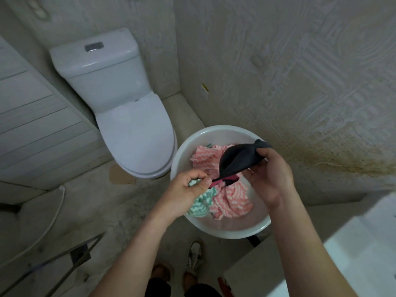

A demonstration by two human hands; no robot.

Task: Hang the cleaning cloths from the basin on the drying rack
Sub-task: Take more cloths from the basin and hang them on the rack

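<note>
Stretching the dark cloth over the centre-frame basin, left-hand grip and right-hand grip each pinch an end; a slack pinch could drop it.

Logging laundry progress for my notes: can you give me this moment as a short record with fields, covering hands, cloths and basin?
left hand: pinches the pink edge of the dark grey cloth
right hand: grips the cloth's other end
dark grey cloth: stretched between both hands, above the basin
basin: white, holds pink striped cloths and a green striped cloth
nearby: toilet, lid closed
</note>
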